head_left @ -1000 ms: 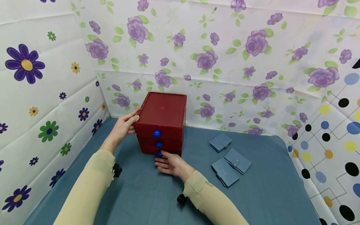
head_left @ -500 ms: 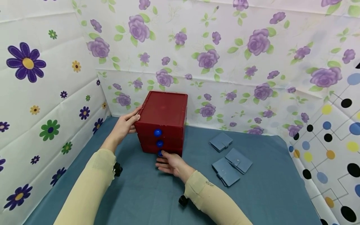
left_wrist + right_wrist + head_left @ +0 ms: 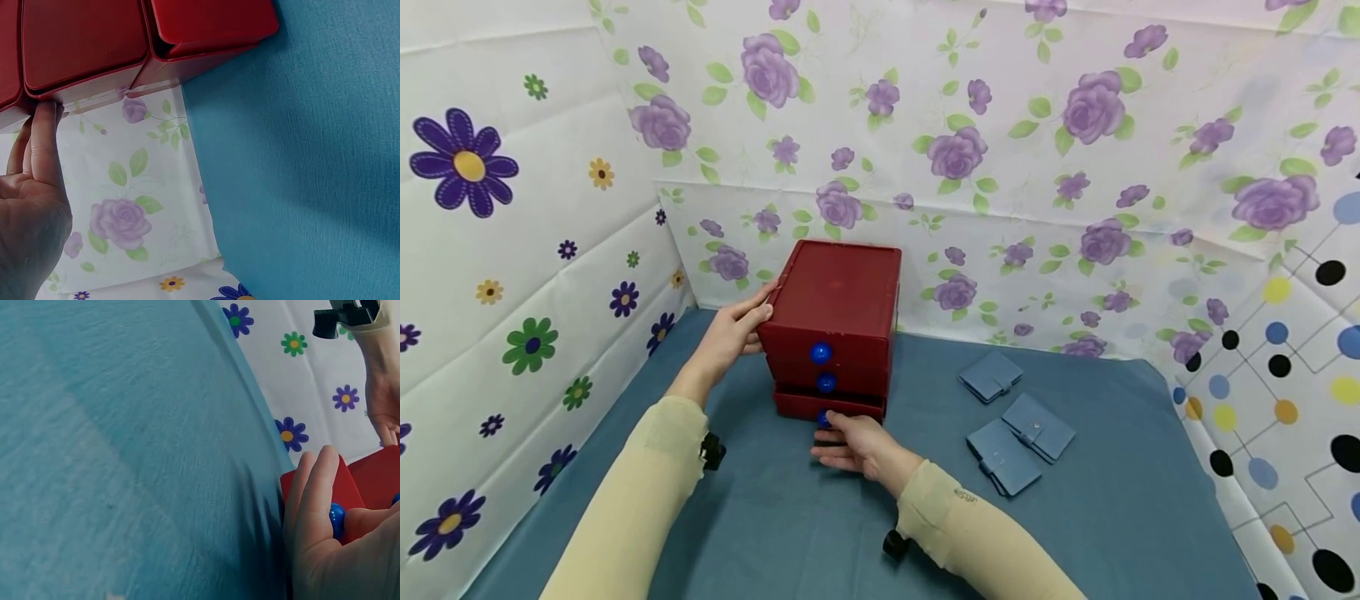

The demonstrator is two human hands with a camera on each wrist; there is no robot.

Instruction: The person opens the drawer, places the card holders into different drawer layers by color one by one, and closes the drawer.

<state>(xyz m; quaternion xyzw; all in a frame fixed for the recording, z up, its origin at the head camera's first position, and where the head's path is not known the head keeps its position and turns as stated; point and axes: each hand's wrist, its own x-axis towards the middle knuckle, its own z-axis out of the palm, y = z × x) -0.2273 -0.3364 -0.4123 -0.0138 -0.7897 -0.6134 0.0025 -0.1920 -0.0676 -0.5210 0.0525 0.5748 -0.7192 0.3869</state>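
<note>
A dark red cabinet (image 3: 835, 292) with three stacked drawers and round blue knobs stands on the cloth. Its bottom drawer (image 3: 797, 406) sticks out a little, showing a narrow gap on top. My right hand (image 3: 861, 446) pinches that drawer's blue knob (image 3: 337, 520) between thumb and fingers, the other fingers stretched below it. Against the cabinet's left side rests my left hand (image 3: 726, 337), thumb at the upper front edge. In the left wrist view its visible fingers (image 3: 45, 144) lie straight against the cabinet's side. The upper two drawers sit flush.
To the right lie three blue-grey snap wallets: one at the back (image 3: 990, 377), one in the middle (image 3: 1038, 427) overlapping a front one (image 3: 1004, 458). Blue cloth (image 3: 790, 533) covers the table. Floral sheets (image 3: 955, 154) hang behind and at the sides.
The bottom drawer has come forward slightly, with my right hand moving toward me on its knob. My left hand has stayed at the cabinet's side.
</note>
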